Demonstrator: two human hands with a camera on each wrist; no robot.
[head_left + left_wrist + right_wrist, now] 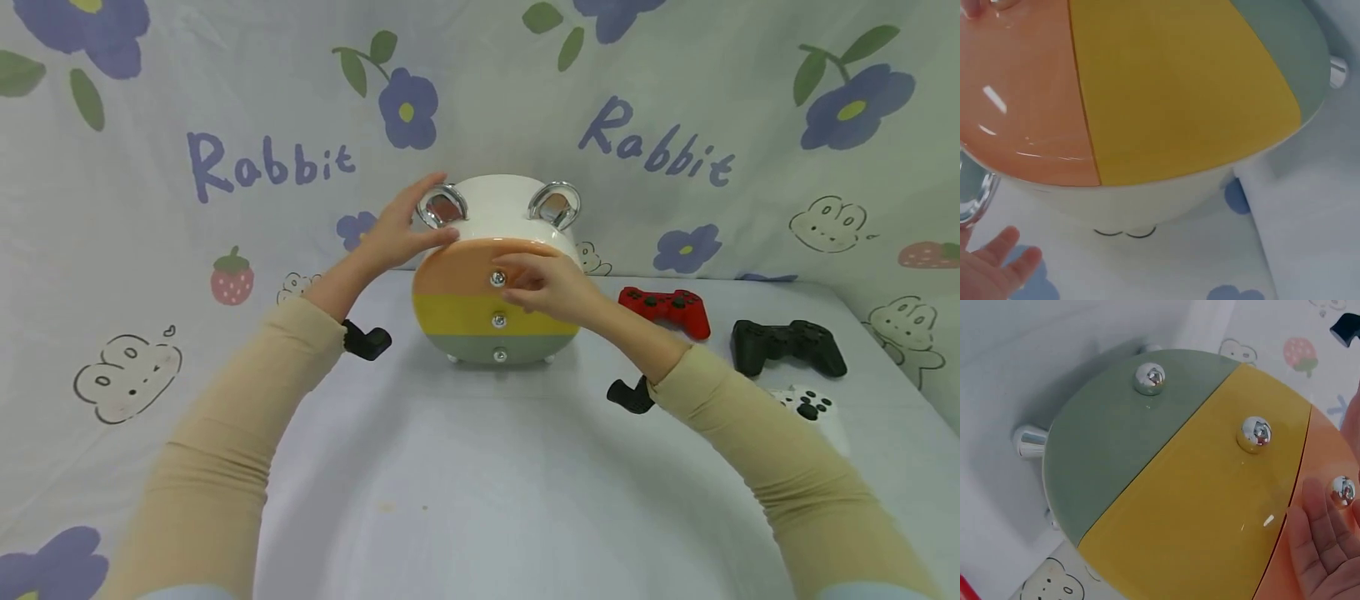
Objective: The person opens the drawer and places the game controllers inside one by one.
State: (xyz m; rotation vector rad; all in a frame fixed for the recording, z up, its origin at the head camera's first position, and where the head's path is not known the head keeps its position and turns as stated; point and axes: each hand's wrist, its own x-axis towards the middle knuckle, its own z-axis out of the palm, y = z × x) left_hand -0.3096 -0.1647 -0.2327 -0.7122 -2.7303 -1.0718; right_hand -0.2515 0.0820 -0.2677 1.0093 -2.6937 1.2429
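Note:
A small rounded drawer cabinet [497, 315] stands upright, with orange, yellow and green drawer fronts and a white top. Two shiny chrome ears rise from it. My left hand [401, 227] spreads around the left ear [442, 207], thumb along the front edge of the white top, fingers straight beside the ear. My right hand [555, 286] is at the orange drawer front [450, 271], index finger and thumb parted on either side of the round chrome top knob [1342, 490]. The yellow drawer's knob [1254, 434] and the green drawer's knob [1149, 379] stand below. All three drawers look closed.
To the right on the white table [480, 500] lie a red game controller [667, 308], a black one [787, 346] and a white one [817, 412], partly hidden by my right sleeve. A patterned rabbit cloth [480, 100] hangs right behind the cabinet.

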